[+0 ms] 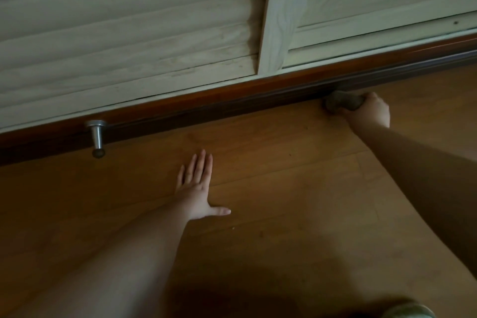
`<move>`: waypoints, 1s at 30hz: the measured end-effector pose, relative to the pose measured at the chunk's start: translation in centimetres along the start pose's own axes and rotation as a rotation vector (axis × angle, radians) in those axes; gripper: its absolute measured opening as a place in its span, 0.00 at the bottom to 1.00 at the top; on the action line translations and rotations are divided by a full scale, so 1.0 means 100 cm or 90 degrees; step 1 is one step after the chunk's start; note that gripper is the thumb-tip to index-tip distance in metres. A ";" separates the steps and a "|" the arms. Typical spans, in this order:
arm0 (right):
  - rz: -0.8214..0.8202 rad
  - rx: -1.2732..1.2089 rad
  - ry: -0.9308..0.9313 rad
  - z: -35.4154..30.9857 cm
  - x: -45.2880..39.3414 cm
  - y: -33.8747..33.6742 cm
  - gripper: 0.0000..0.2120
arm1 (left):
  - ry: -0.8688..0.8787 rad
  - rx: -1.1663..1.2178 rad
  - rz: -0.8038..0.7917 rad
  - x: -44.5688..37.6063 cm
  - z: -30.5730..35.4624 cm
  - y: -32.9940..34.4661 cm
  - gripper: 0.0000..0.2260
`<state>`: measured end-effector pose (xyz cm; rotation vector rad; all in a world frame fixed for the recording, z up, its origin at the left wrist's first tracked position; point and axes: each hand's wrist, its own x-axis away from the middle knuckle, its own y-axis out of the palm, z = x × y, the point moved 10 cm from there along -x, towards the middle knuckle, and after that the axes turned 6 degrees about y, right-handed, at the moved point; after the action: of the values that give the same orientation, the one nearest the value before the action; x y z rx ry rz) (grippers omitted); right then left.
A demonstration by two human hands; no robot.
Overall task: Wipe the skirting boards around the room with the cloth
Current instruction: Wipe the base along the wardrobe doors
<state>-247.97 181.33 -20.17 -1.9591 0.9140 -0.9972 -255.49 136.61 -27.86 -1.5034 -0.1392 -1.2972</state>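
A dark reddish-brown skirting board runs slantwise across the view, under pale wooden louvred panels. My right hand grips a bunched grey-brown cloth and holds it against the foot of the skirting board at the right. My left hand lies flat on the wooden floor, fingers straight and thumb spread, a short way in front of the board.
A metal door stop with a dark rubber tip sticks out from the skirting board at the left. A pale vertical wooden post divides the louvred panels. A bit of light fabric shows at the bottom right edge.
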 end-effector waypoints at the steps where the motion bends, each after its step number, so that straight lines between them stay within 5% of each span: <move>1: 0.004 -0.013 0.000 -0.001 0.005 0.000 0.26 | -0.001 0.002 -0.008 0.000 0.000 0.002 0.66; 16: -0.191 -0.232 -0.179 -0.165 0.183 0.157 0.25 | 0.005 -0.001 0.007 0.001 0.001 -0.004 0.68; 30: -0.026 -0.156 -0.134 -0.045 0.035 0.018 0.23 | -0.010 -0.008 -0.006 0.000 0.001 -0.003 0.67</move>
<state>-250.72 176.21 -18.67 -2.2467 0.9141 -0.7108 -255.59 136.76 -27.64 -1.5255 -0.1480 -1.2962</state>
